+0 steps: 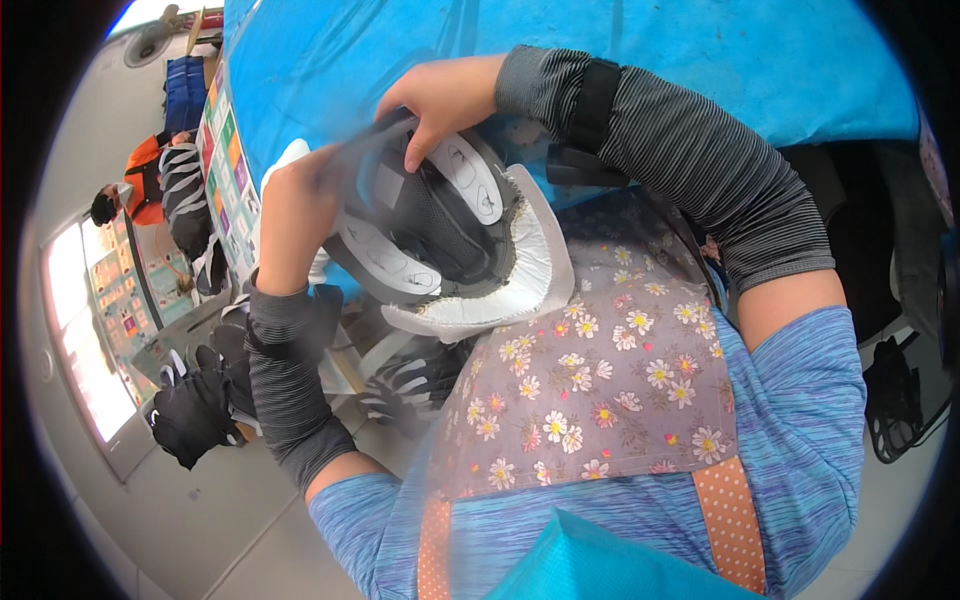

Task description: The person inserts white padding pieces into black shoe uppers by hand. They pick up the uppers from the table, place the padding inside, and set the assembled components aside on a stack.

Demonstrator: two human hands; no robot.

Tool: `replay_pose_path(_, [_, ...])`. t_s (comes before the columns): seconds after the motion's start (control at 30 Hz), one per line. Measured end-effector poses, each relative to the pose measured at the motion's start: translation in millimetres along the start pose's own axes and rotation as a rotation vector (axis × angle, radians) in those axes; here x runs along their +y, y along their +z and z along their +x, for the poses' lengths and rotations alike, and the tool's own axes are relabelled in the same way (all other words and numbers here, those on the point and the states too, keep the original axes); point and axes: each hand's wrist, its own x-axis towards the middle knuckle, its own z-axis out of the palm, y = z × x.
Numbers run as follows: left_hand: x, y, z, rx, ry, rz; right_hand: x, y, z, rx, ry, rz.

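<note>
Bare hands, left hand plus right hand: two. Black-and-white piece: one. Curved white panels with line drawings: two. Striped grey arm sleeves: two. Black band: one. Flowered apron: one. Dotted orange straps: two. Blue table cover: one. Co-worker in orange: one.

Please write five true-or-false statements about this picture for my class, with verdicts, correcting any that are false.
1. The left hand and right hand both hold the black-and-white piece. True.
2. The apron is plain. False: it is flowered.
3. The sheet beyond the hands is blue. True.
4. Only one forearm wears a striped sleeve. False: both wear striped sleeves.
5. A co-worker in orange shows at the picture's left. True.
</note>
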Motion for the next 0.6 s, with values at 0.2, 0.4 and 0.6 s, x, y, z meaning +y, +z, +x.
replay_pose_path(0.2, [10,1,7,0.044,0.037,0.065,2,2,1,0.026,0.058,0.053])
replay_pose_path(0.4, [13,2,22,0.021,0.298,0.184,-3,2,-2,0.028,0.077,0.053])
replay_pose_path(0.6, [15,15,24,0.091,0.161,0.318,-8,-2,-2,0.016,0.136,-0.024])
